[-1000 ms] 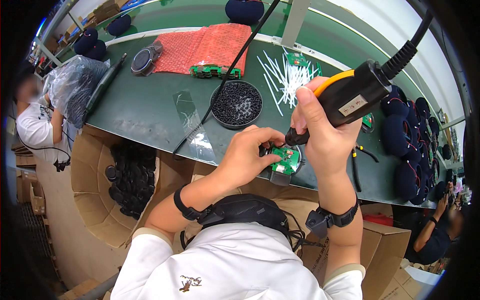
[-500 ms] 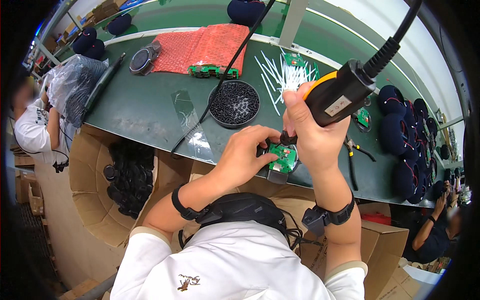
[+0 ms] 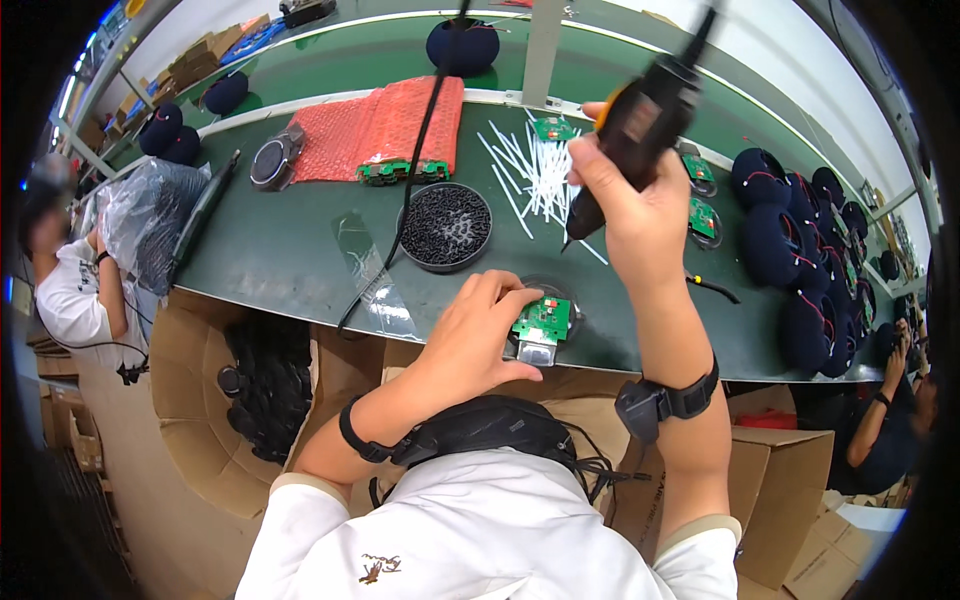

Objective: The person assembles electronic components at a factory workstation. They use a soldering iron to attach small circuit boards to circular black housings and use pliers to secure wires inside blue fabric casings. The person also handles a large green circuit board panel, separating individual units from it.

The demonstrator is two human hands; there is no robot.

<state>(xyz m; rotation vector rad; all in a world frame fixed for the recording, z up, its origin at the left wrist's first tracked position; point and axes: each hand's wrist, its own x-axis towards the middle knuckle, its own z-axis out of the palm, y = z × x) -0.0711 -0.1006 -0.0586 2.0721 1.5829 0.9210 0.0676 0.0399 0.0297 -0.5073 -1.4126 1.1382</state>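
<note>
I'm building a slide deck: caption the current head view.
Left hand at a flat green circuit board, right hand holding a black, yellow-trimmed power tool over a dark green table.

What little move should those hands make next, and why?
Perhaps the left hand should turn the green circuit board slightly: it is right at the board's edge, and the right hand holds the black power tool clear, leaving room.

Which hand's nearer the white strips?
Right. The right hand, holding the black power tool, is just right of the white strips; the left hand is farther off, lower in view, by a green circuit board.
</note>
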